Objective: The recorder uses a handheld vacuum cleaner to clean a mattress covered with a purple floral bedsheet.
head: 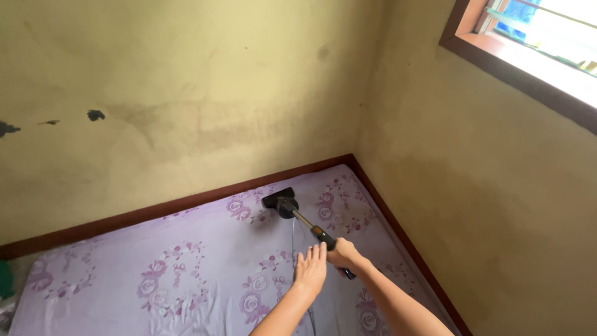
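Fingers of the right hand wrap around the vacuum wand, whose black brush head rests on the purple floral bedsheet near the wall corner. Beside it, the left hand lies flat, fingers straight and together, holding nothing.

I see a bed pushed into the room corner, a dark brown frame edge running along both walls. It's covered by a lilac sheet with pink flower wreath prints, fairly smooth, one crease running down near the middle. Resting on the sheet near the far corner: black vacuum head, flat on the fabric. My left hand lies palm-down on the sheet.
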